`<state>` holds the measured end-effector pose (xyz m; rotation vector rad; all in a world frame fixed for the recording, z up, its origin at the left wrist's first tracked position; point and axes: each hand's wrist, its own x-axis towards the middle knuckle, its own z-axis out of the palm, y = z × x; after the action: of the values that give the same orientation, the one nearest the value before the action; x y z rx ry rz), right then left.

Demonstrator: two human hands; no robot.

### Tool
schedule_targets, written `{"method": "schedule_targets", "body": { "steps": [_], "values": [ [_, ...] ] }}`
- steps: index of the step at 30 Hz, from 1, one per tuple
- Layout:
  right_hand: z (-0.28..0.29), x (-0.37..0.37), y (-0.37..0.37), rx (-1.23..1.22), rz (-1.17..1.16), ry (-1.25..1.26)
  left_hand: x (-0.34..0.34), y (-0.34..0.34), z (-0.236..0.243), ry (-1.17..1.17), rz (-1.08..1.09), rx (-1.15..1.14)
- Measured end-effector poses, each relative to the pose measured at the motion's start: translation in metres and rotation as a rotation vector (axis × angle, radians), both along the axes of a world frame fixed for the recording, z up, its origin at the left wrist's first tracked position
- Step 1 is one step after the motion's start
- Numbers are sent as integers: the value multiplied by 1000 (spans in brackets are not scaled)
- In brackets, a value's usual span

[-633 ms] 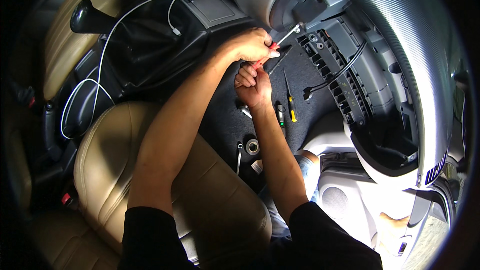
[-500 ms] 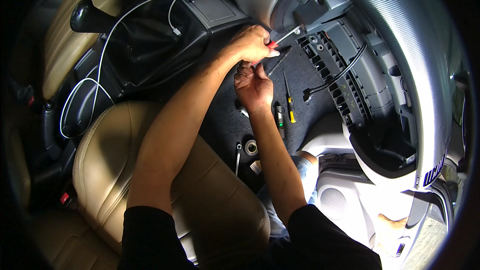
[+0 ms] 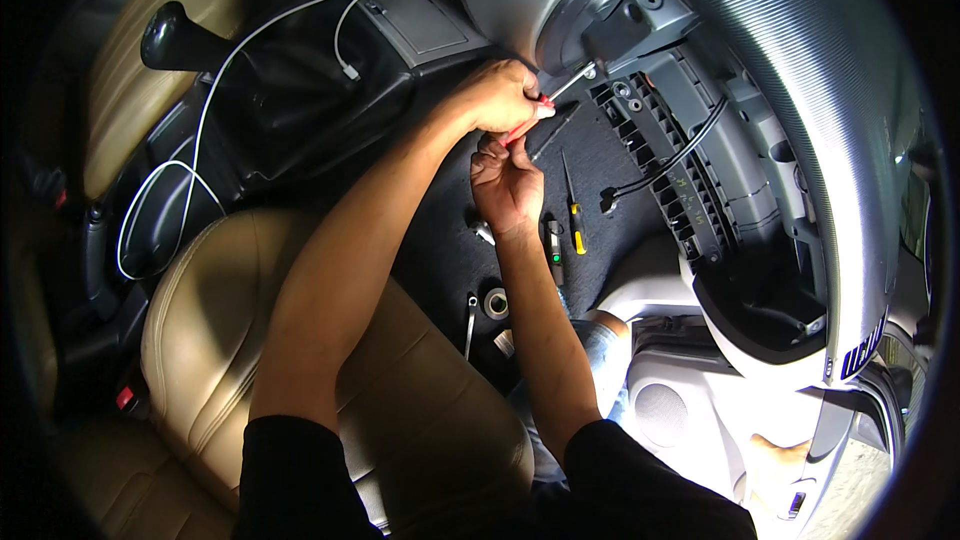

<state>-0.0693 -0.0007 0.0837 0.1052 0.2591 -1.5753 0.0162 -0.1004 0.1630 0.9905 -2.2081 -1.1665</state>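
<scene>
A screwdriver with a red handle (image 3: 517,132) slants up and to the right, its bright metal shaft reaching the underside of the grey dashboard (image 3: 625,30). My left hand (image 3: 503,95) is closed around the upper handle, near the shaft. Below it, my right hand (image 3: 508,188) has curled fingers around the handle's lower end, palm turned up. Whether the tip sits in a fastener is too small to tell. On the dark carpet (image 3: 440,230) beside my right hand lie a yellow-handled screwdriver (image 3: 577,230) and a dark tool with a green light (image 3: 555,250).
Near my right forearm are a tape roll (image 3: 496,303) and a wrench (image 3: 471,325). A black cable (image 3: 660,172) hangs from the opened dashboard section at right. The beige seat (image 3: 210,330) lies under my left arm; a white cable (image 3: 207,100) runs over the console. Another hand (image 3: 780,465) appears by the door.
Both hands keep their grip, and more of the red handle shows between them. The carpet tools and dashboard have shifted slightly within the picture.
</scene>
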Motion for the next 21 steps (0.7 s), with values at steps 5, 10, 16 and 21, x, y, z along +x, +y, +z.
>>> {"method": "schedule_targets", "body": {
  "steps": [5, 10, 16, 21],
  "values": [
    [-3, -4, -1, -82, 208, -59, -3, 2, -2, 28, -38, -10],
    [-11, -8, -1, -157, 205, 25, -6, 2, -7, 98, 37, -48],
    [-9, 2, 1, -45, 24, 64, -5, 8, -2, 140, 153, -52],
    [-15, 6, 1, -170, 110, -48, -2, 12, 2, 155, 192, -11]
  ]
}}
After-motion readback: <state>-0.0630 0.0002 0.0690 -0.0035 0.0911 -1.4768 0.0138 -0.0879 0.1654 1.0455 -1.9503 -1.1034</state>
